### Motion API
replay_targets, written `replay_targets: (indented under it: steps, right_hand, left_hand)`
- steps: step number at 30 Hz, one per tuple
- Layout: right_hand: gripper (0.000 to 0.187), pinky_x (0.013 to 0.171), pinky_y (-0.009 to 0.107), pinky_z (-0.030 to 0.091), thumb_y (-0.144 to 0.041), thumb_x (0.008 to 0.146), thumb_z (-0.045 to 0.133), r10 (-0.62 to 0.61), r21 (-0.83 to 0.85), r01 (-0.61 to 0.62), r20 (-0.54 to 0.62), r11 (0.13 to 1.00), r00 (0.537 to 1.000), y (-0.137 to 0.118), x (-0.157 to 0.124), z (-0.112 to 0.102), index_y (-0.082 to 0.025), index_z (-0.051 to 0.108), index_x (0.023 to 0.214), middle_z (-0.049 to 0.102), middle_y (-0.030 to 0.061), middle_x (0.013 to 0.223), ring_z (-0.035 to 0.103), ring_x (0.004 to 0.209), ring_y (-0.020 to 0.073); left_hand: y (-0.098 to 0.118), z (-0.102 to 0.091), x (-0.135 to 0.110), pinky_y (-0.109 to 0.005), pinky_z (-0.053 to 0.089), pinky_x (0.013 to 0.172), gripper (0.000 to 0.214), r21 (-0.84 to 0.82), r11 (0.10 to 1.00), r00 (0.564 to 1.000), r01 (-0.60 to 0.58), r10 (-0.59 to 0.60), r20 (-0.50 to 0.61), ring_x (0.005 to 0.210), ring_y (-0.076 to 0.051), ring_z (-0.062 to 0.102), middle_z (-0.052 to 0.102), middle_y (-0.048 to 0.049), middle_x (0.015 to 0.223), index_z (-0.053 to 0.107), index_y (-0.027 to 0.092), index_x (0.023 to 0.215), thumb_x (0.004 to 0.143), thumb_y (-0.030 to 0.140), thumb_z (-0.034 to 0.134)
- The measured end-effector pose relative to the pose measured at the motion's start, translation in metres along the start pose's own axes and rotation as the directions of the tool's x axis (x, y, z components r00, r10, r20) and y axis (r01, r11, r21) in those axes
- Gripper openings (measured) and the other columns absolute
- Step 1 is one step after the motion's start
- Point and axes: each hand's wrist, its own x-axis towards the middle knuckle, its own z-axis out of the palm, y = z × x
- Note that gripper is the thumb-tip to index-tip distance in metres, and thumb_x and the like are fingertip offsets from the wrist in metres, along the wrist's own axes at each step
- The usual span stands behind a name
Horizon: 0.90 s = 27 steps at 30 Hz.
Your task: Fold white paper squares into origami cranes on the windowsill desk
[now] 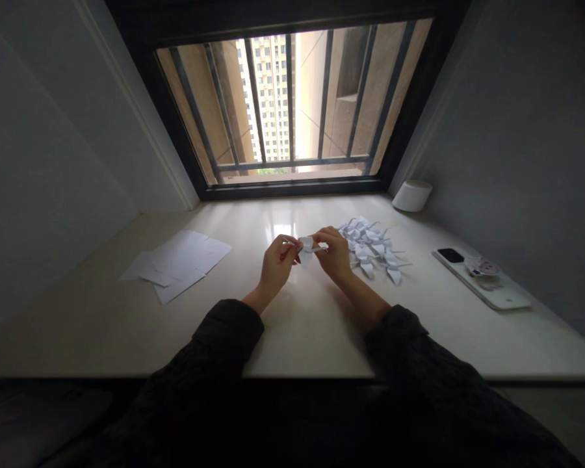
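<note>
Between my two hands is a white folded paper crane (pixel 306 246), held a little above the pale sill. My left hand (pixel 277 261) pinches it from the left with closed fingers. From the right, my right hand (pixel 333 252) grips its other side, fingers closed around a thin pointed part. Just beyond my right hand lies a pile of white paper cranes (pixel 368 246), several of them, with thin points sticking out. Some of the pile is hidden behind that hand.
White paper sheets (pixel 188 260) lie loosely stacked on the left of the sill (pixel 292 338). At the right rests a phone (pixel 482 279) with a round ornament on its back. A white cylindrical object (pixel 412 195) leans by the right wall. A barred window (pixel 292 104) stands behind.
</note>
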Motion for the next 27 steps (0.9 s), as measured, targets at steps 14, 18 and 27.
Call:
replay_targets:
  steps: [14, 18, 27]
  right_hand:
    - [0.024, 0.057, 0.030, 0.035, -0.019, 0.075, 0.055, 0.008, -0.014, -0.007, 0.007, 1.000, 1.000, 0.0052, -0.0013, 0.0037, -0.021, 0.049, 0.052, 0.051, 0.0004, 0.057, 0.046, 0.061, 0.0163]
    - [0.023, 0.057, 0.029, 0.035, -0.019, 0.072, 0.054, 0.050, 0.037, -0.051, 0.033, 0.998, 0.998, 0.0044, -0.0015, 0.0050, -0.021, 0.048, 0.050, 0.049, -0.0002, 0.055, 0.046, 0.060, 0.0156]
    - [0.029, 0.058, 0.027, 0.037, -0.036, 0.079, 0.054, 0.310, -0.026, -0.312, 0.218, 0.950, 0.925, -0.0027, -0.0024, 0.0094, -0.021, 0.068, 0.059, 0.060, 0.0008, 0.057, 0.052, 0.057, 0.0141]
  left_hand:
    - [-0.0001, 0.0011, 0.0002, -0.020, 0.041, 0.049, 0.022, -0.015, 1.000, 1.000, -0.004, 0.004, -0.018, 0.051, -0.009, 0.053, 0.058, 0.0048, 0.057, 0.052, 0.019, 0.081, 0.080, 0.039, 0.063]
    - [0.0000, 0.0007, 0.0008, -0.020, 0.042, 0.050, 0.023, -0.041, 0.999, 0.999, -0.007, 0.006, -0.036, 0.052, -0.009, 0.053, 0.059, 0.0046, 0.058, 0.052, 0.019, 0.080, 0.079, 0.039, 0.064]
    - [0.0056, -0.0068, 0.0037, -0.022, 0.046, 0.054, 0.024, 0.038, 0.999, 0.976, -0.020, 0.027, -0.215, 0.057, -0.011, 0.061, 0.064, 0.0022, 0.064, 0.054, 0.020, 0.083, 0.079, 0.041, 0.063]
